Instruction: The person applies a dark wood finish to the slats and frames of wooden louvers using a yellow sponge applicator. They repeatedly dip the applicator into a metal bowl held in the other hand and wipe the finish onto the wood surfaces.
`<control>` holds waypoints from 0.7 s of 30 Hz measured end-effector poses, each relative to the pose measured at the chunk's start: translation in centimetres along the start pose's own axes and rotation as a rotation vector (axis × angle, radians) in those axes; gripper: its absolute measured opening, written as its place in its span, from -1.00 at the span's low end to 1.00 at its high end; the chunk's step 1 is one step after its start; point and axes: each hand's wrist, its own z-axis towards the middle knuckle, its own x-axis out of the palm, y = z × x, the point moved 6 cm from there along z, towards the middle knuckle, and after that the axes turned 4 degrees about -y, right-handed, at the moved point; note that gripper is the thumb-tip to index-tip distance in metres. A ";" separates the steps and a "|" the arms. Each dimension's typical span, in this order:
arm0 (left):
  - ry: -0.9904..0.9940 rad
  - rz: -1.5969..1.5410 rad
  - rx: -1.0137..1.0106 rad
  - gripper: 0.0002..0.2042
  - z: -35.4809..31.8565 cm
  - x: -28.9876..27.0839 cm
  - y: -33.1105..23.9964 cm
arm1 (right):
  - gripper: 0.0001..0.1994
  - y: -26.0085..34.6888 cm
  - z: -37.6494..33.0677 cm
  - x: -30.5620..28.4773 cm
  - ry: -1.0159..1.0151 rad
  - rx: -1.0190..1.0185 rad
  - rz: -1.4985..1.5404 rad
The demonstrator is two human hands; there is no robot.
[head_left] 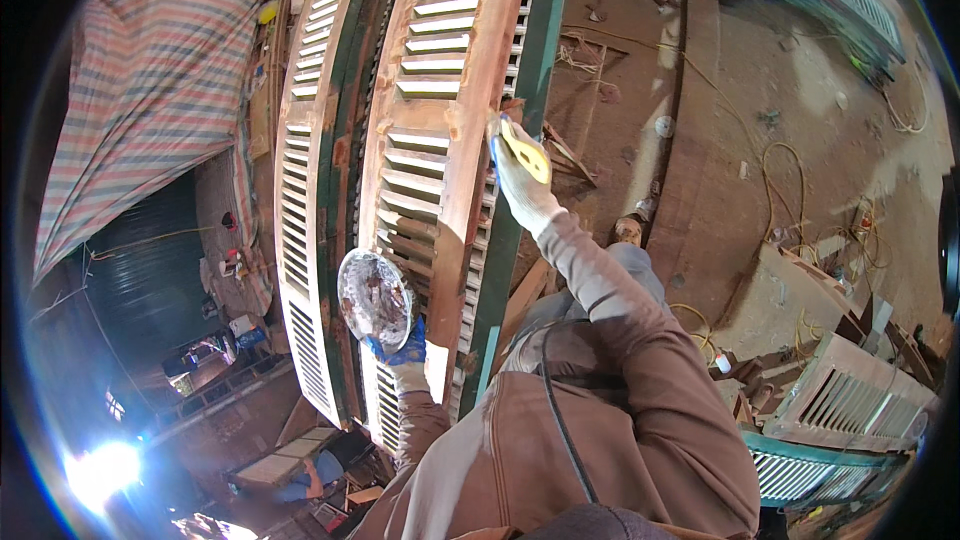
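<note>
My left hand [408,344], in a blue-and-white work glove, grips a round, shallow bowl [374,296] smeared inside with greyish paste and rust-brown patches. The bowl is held over the slats of a bare-wood louvred shutter [484,80]. My right hand [528,195], gloved in the same way, is reached forward and closed on a yellow-handled putty knife [528,152]. The tool is at the shutter's right edge rail; its blade is hard to make out. Pale and reddish-brown patches mark the wood.
Another louvred shutter [310,140] stands left; a green-framed one [545,40] lies right. A striped sheet [160,70] hangs at far left. On the dusty floor are cables [775,190] and wood scraps. Stacked shutters [850,400] sit lower right. Another person's arm [312,480] shows lower left.
</note>
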 end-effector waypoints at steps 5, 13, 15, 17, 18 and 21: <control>0.018 -0.244 -0.161 -0.34 0.0 0.1 0.7 | -0.64 -1.0 0.6 -2.6 -0.002 0.126 0.259; 0.006 -0.162 -0.110 -0.33 0.2 2.4 -0.1 | -0.64 -0.3 2.7 -0.1 -0.043 0.030 -0.075; 0.004 -0.154 -0.102 -0.32 0.5 2.5 -0.1 | -0.63 0.6 2.1 0.1 -0.034 -0.106 -0.237; -0.009 -0.145 -0.091 -0.32 0.3 1.8 0.0 | -0.63 1.8 0.8 0.3 0.006 -0.194 -0.340; -0.007 -0.143 -0.098 -0.32 0.5 1.9 0.2 | -0.63 2.3 0.1 -0.3 0.029 -0.219 -0.363; -0.011 -0.146 -0.108 -0.31 0.5 1.6 0.5 | -0.64 0.0 -2.3 -1.3 0.089 0.126 0.306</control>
